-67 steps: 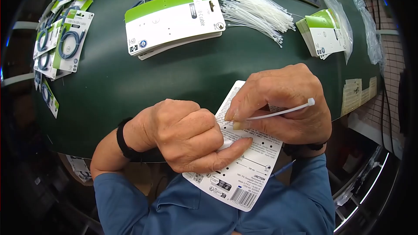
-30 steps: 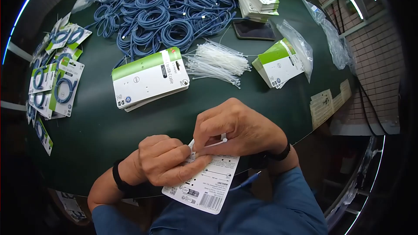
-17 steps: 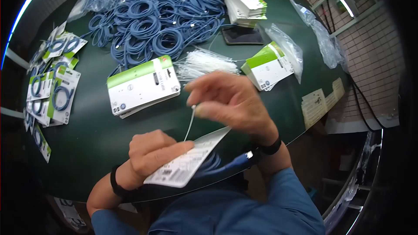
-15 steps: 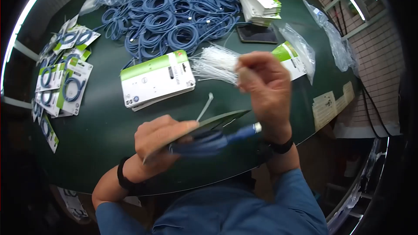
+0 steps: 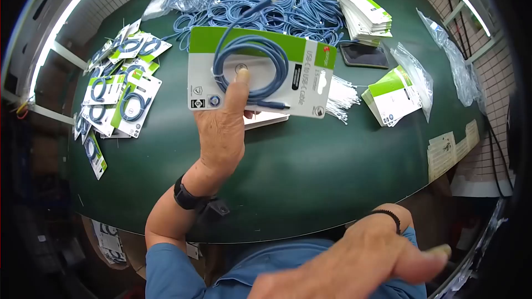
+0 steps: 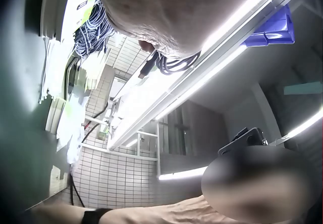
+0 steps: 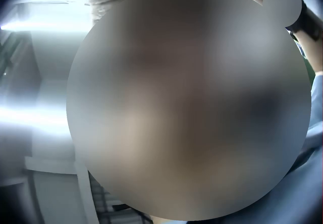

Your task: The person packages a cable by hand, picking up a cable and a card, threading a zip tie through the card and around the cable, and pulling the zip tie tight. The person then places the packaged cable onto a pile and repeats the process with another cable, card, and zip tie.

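In the head view, my left hand (image 5: 221,127) holds up a green and white cable card (image 5: 307,61), its thumb pressed on the printed front. A coiled blue USB cable (image 5: 280,72) lies against the card; one plug end sticks up past the top edge and the other lies along the bottom. From the left wrist view, part of the coil (image 6: 176,64) shows beyond the hand. My right hand (image 5: 354,260) is low and close to the head camera, blurred, thumb stretched out and nothing visible in it. Its fingertips run toward the bottom edge of the frame.
On the green table (image 5: 310,177), finished cable cards (image 5: 130,108) lie at left and loose coiled cables (image 5: 310,19) at the back. White cable ties (image 5: 343,97), a phone (image 5: 364,55), two card stacks (image 5: 363,16) and plastic bags (image 5: 413,69) are toward the right.
The card, first back side up under both hands, has been turned front out and lifted forward by the left hand. The right hand let go of the cable tie and came back toward the body.
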`<action>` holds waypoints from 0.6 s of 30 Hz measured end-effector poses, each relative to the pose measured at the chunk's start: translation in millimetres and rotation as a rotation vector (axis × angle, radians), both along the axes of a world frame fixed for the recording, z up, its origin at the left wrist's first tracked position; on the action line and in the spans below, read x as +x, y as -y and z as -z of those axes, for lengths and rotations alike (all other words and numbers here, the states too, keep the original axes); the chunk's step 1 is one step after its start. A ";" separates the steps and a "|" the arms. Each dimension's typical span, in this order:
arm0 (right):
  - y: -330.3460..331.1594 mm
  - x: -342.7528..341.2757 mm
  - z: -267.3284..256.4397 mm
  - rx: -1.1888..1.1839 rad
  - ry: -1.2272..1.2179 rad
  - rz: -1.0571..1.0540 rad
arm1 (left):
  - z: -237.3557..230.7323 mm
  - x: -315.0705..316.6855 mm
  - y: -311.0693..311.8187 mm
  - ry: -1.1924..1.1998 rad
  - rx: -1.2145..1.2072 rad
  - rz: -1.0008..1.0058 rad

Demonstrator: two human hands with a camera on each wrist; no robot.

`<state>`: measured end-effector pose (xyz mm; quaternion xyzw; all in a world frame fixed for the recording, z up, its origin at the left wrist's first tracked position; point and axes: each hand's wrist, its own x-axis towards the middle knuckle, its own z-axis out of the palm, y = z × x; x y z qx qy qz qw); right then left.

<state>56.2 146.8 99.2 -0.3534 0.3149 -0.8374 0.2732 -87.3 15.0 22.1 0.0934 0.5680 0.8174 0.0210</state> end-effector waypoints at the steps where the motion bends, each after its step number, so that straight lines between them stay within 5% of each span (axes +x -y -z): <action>1: 1.5 1.1 -0.9 -0.040 -0.004 0.021 | 1.2 -2.5 -1.9 -0.043 0.009 -0.010; 13: 19.6 -13.2 -15.2 -0.442 -0.095 0.148 | 2.6 -12.2 -12.7 -0.041 0.048 -0.044; 18: -19.6 -38.4 40.1 0.784 -0.888 1.481 | 3.4 -10.0 -11.2 -0.042 0.063 -0.011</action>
